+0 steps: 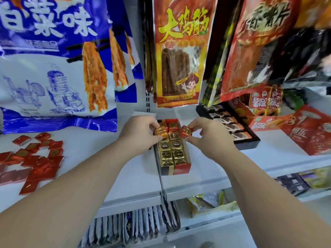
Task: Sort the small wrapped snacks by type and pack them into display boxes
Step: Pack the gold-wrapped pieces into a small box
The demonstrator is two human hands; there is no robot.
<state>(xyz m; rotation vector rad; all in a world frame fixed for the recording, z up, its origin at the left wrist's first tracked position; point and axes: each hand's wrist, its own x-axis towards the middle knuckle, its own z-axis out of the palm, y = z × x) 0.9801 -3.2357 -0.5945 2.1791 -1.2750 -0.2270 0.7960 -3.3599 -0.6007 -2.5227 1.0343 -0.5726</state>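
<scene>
Left hand (141, 134): centre of frame, thumb and fingertips pinched on a gold snack (160, 131), held over the far left part of the box (176, 170).

Right hand (208, 137): just right of centre, thumb and fingers pinched on a red snack (186, 131), held at the box's right wall, near the gold one but apart from it.

Box: narrow, open-topped, centre of frame on the white shelf (125, 167). Gold pieces lay in two columns through its near part; red pieces sat at the far end.

Loose red snacks (35, 158): scattered in a heap on the shelf, lower left, well apart from the box.

Handling, as judged: each piece looked light, small and squarish, with glossy foil likely slick and easily creased. Best taken by opposite edges with the fingertips, then laid flat into a row, not squeezed.

Surroundings: blue bag (53, 68) hung upper left; black tray (247, 142) of dark bars stood right of the box.
</scene>
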